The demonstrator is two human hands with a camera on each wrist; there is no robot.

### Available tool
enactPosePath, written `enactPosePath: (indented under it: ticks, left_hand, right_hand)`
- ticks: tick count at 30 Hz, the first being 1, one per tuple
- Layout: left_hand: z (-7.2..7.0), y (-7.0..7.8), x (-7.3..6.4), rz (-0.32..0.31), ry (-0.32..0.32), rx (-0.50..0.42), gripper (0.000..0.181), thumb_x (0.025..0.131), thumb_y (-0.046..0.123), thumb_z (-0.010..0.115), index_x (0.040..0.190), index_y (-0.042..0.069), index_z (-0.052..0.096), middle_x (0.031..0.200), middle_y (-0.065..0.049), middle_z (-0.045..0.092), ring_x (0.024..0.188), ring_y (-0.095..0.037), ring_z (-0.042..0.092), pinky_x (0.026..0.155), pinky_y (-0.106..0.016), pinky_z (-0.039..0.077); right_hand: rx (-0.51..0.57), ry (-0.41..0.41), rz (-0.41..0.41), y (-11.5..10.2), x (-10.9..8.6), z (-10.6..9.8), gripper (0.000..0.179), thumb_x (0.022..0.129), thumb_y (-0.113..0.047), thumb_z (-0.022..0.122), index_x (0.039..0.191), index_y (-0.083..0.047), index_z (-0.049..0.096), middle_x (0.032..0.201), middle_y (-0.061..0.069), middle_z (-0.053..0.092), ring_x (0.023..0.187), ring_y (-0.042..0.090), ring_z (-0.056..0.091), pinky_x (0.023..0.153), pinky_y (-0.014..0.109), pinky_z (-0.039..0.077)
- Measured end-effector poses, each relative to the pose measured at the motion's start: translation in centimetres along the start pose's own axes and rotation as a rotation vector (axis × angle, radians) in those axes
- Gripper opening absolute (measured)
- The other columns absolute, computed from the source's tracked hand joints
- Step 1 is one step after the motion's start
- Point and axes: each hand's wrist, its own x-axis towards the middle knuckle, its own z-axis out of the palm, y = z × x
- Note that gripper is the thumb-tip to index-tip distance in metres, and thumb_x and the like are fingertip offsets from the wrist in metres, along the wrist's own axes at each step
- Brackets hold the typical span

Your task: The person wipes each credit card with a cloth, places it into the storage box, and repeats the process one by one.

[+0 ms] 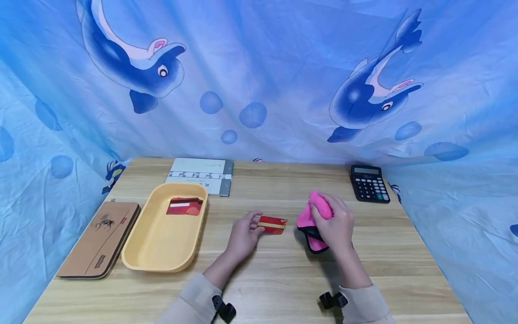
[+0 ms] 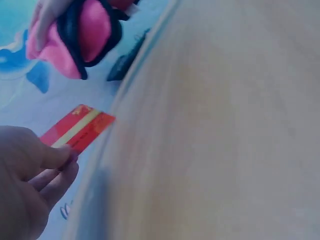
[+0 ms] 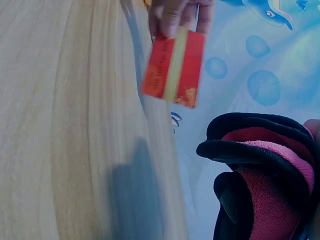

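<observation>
My left hand [image 1: 243, 234] pinches a red card [image 1: 277, 222] with a gold stripe by one end, thumb against fingers, as the left wrist view also shows. To its right, my right hand [image 1: 337, 223] grips a bunched pink cloth [image 1: 305, 218] with black edging. In the right wrist view, folds of the cloth [image 3: 272, 200] stick out toward the card [image 3: 176, 67], with a gap between them. Part of the cloth is hidden under the right hand's fingers. Both hands are over the middle of the wooden table.
Left of the hands stands a yellow tray [image 1: 162, 265] with red cards [image 1: 185, 207] in it. A brown wallet-like case [image 1: 99, 238] lies beside it. Behind the tray is a pale book [image 1: 198, 166]. A black calculator [image 1: 369, 183] lies at the back right of the table [image 1: 263, 180].
</observation>
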Motion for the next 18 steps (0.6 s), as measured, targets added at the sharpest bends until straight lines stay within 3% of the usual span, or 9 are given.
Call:
enactPosePath:
  ticks: [4, 10, 13, 18]
  left_hand:
    - [-0.6, 0.8, 0.7, -0.081, 0.084, -0.152, 0.032, 0.086, -0.008, 0.074, 0.117, -0.004, 0.068, 0.102, -0.015, 0.072, 0.093, -0.025, 0.073, 0.08, -0.027, 0.061]
    - [-1.1, 2.8, 1.9, -0.28, 0.155, -0.36, 0.036, 0.089, -0.002, 0.074, 0.124, 0.002, 0.066, 0.108, -0.015, 0.075, 0.098, -0.024, 0.074, 0.082, -0.032, 0.061]
    - [-1.0, 3.8, 2.1, -0.309, 0.156, -0.462, 0.039, 0.09, -0.002, 0.073, 0.128, 0.003, 0.064, 0.11, -0.016, 0.075, 0.098, -0.025, 0.074, 0.082, -0.033, 0.061]
    - [-0.7, 5.4, 2.1, -0.284, 0.094, -0.575, 0.041, 0.092, -0.002, 0.071, 0.132, 0.004, 0.061, 0.116, -0.017, 0.073, 0.1, -0.026, 0.074, 0.084, -0.035, 0.06]
  right_hand:
    - [0.007, 0.016, -0.024, -0.1, 0.1, 0.1, 0.037, 0.077, -0.006, 0.087, 0.113, -0.006, 0.077, 0.106, 0.011, 0.075, 0.095, 0.029, 0.072, 0.078, 0.047, 0.058]
    - [0.05, -0.01, -0.066, -1.4, 0.2, 0.8, 0.036, 0.078, -0.008, 0.086, 0.112, -0.006, 0.077, 0.106, 0.01, 0.075, 0.095, 0.028, 0.072, 0.079, 0.046, 0.059]
    - [0.095, -0.066, -0.106, -2.3, 0.0, 1.4, 0.036, 0.079, -0.01, 0.085, 0.113, -0.007, 0.076, 0.108, 0.009, 0.074, 0.097, 0.027, 0.071, 0.079, 0.046, 0.061]
    - [0.093, -0.101, -0.159, -3.5, -0.3, 2.4, 0.036, 0.08, -0.013, 0.085, 0.114, -0.006, 0.076, 0.109, 0.011, 0.074, 0.095, 0.027, 0.072, 0.076, 0.046, 0.062]
